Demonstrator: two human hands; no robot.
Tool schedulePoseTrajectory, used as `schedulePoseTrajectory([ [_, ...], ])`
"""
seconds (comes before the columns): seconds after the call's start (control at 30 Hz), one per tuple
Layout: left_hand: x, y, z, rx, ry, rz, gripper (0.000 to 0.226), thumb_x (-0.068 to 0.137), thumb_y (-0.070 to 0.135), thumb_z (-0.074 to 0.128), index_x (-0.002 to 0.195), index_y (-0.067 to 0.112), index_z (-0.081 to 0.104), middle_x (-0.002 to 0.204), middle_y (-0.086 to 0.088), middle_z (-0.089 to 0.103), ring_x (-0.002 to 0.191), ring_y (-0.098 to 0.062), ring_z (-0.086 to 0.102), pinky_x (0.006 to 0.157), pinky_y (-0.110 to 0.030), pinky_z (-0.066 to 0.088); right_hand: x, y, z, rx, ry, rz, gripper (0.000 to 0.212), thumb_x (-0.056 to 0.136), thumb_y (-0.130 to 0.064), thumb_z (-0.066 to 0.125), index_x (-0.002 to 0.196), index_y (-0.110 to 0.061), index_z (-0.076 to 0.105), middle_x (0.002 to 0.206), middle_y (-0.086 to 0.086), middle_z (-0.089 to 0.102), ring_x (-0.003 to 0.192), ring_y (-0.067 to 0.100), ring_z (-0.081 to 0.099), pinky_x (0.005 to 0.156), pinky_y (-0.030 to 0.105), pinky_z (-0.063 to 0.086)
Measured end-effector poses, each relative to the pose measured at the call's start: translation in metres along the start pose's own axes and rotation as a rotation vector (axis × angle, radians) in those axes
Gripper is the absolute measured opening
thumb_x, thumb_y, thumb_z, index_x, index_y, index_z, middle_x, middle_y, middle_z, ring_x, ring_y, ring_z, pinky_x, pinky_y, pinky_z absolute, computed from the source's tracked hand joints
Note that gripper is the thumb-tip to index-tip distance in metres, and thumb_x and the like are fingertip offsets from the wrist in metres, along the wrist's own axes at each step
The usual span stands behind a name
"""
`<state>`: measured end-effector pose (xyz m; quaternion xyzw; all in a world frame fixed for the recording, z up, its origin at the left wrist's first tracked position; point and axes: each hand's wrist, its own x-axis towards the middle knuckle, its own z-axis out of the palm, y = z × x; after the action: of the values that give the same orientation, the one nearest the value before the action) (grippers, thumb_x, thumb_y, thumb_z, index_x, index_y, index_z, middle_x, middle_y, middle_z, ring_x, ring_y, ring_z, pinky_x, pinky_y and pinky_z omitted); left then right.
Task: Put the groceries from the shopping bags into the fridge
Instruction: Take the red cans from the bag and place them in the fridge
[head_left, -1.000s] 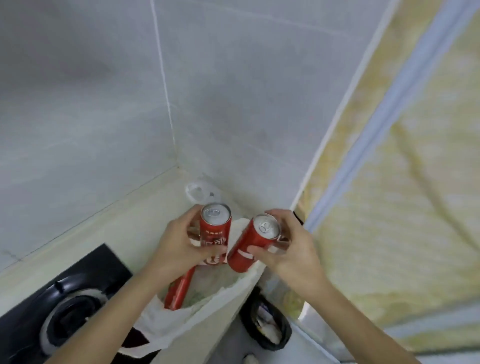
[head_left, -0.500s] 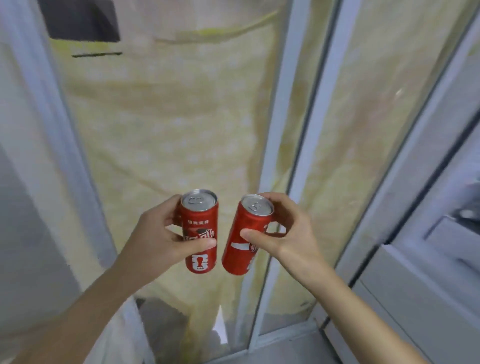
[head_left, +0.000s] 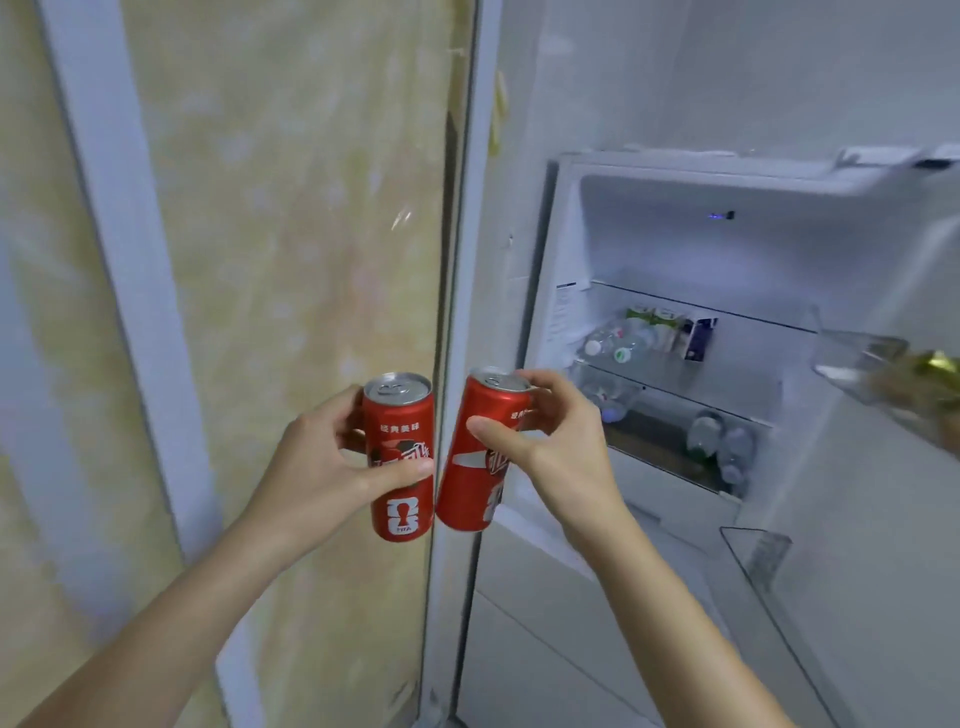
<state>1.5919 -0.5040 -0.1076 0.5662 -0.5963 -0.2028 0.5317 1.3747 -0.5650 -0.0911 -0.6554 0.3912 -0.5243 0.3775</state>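
Two red cans are held side by side at mid-frame, in front of the open fridge (head_left: 675, 332): upright can (head_left: 399, 457) is gripped by the left hand (head_left: 317, 467), tilted can (head_left: 480, 452) by the right hand (head_left: 561, 447), w/ bases nearly touching. Bottles (head_left: 618, 338) & cartons (head_left: 670, 327) are seen on a fridge shelf beyond; a yellowish glass door (head_left: 291, 260) is seen at left

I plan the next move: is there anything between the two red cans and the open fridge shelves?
In the head view nothing blocks the way. The left hand and right hand hold red cans before the fridge shelves; the door is open.
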Motion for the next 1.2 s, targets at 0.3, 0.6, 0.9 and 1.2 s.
schedulePoseTrajectory([
  [0.3, 0.194, 0.024, 0.108, -0.079, -0.186, 0.13, 0.065, 0.065, 0.042, 0.094, 0.123, 0.035, 0.066, 0.113, 0.014, 0.074, 0.1, -0.007, 0.071, 0.093, -0.043, 0.06, 0.15, 0.012, -0.076, -0.147, 0.307, -0.009, 0.05, 0.074, -0.028, 0.093, 0.112, -0.037, 0.062, 0.11, -0.01, 0.072, 0.099, 0.01, 0.072, 0.086, 0.04, 0.063],
  [0.6, 0.36, 0.062, 0.208, -0.107, -0.213, 0.184, 0.077, 0.075, 0.041, 0.089, 0.14, 0.023, 0.052, 0.139, -0.001, 0.063, 0.124, -0.025, 0.063, 0.102, -0.045, 0.052, 0.282, 0.018, -0.134, -0.266, 0.573, 0.035, 0.069, 0.077, -0.027, 0.092, 0.136, -0.014, 0.059, 0.122, 0.002, 0.07, 0.107, 0.021, 0.071, 0.098, 0.048, 0.059],
  [0.9, 0.454, 0.062, 0.301, -0.101, -0.111, 0.265, 0.069, 0.073, 0.039, 0.09, 0.132, 0.022, 0.058, 0.132, -0.002, 0.068, 0.119, -0.024, 0.066, 0.099, -0.043, 0.052, 0.388, 0.055, -0.194, -0.316, 0.675, -0.043, 0.058, 0.078, -0.025, 0.091, 0.129, -0.015, 0.064, 0.12, 0.001, 0.072, 0.108, 0.018, 0.069, 0.098, 0.043, 0.057],
  [1.2, 0.535, 0.055, 0.389, -0.172, -0.145, 0.166, 0.065, 0.07, 0.032, 0.092, 0.126, 0.017, 0.061, 0.12, -0.005, 0.073, 0.107, -0.028, 0.071, 0.094, -0.049, 0.058, 0.467, 0.104, -0.24, -0.297, 0.662, 0.055, 0.05, 0.081, -0.02, 0.088, 0.127, -0.015, 0.069, 0.125, 0.004, 0.073, 0.109, 0.019, 0.068, 0.091, 0.031, 0.05],
])
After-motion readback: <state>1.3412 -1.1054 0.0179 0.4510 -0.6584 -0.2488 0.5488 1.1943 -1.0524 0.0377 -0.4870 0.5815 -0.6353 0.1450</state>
